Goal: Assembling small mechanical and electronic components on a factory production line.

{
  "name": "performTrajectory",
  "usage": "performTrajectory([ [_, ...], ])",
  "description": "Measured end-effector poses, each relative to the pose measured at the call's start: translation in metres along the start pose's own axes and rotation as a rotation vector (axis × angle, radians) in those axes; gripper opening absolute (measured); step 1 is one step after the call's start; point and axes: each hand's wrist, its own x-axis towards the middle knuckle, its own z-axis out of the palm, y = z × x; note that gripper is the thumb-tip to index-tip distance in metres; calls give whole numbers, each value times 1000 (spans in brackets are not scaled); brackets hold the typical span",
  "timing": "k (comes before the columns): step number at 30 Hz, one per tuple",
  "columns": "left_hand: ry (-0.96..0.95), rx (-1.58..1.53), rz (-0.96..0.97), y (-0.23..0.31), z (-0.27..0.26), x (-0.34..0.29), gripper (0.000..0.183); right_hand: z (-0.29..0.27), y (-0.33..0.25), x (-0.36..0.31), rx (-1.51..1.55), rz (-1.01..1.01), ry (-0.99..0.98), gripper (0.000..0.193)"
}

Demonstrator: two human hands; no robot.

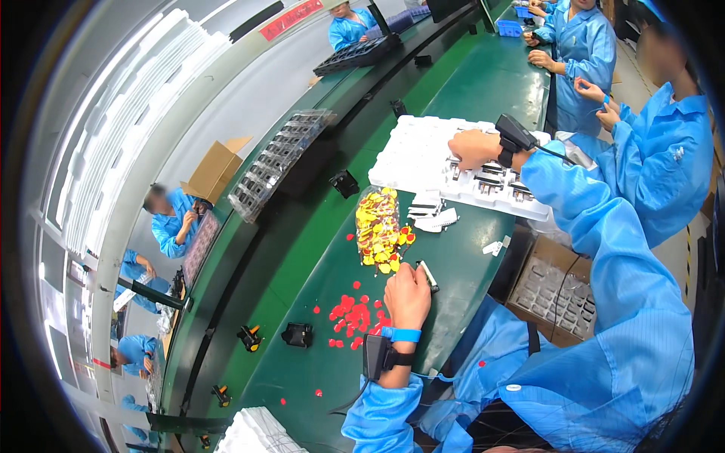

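Observation:
My left hand (408, 297) is low over the green bench, its fingers closed on a small flat part (428, 275) with a dark face and a pale edge. Beyond it lies a clear bag of yellow pieces (377, 226), some spilled at its mouth. Loose red discs (351, 317) are scattered left of that hand. My right hand (476, 149) reaches over a white moulded tray (411, 155), fingers curled down; what they grip, if anything, is hidden. Several dark-and-silver parts (491, 181) sit in the tray's pockets beside it.
White strips (432, 213) lie between bag and tray. A conveyor (302, 249) runs along the left, carrying black parts (344, 183) and a clear tray (279, 162). A cardboard box of trays (555, 291) stands at lower right. Co-workers (581, 60) stand along the bench.

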Motion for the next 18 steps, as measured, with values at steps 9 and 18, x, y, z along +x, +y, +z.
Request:
performTrajectory([
  [9, 271, -98, 14, -3, -42, -36, 14, -9, 25, -1, 350, -133, 57, 24],
  [18, 21, -617, 6, 3, -53, -47, 16, -48, -97, -80, 792, -253, -2, 18],
])
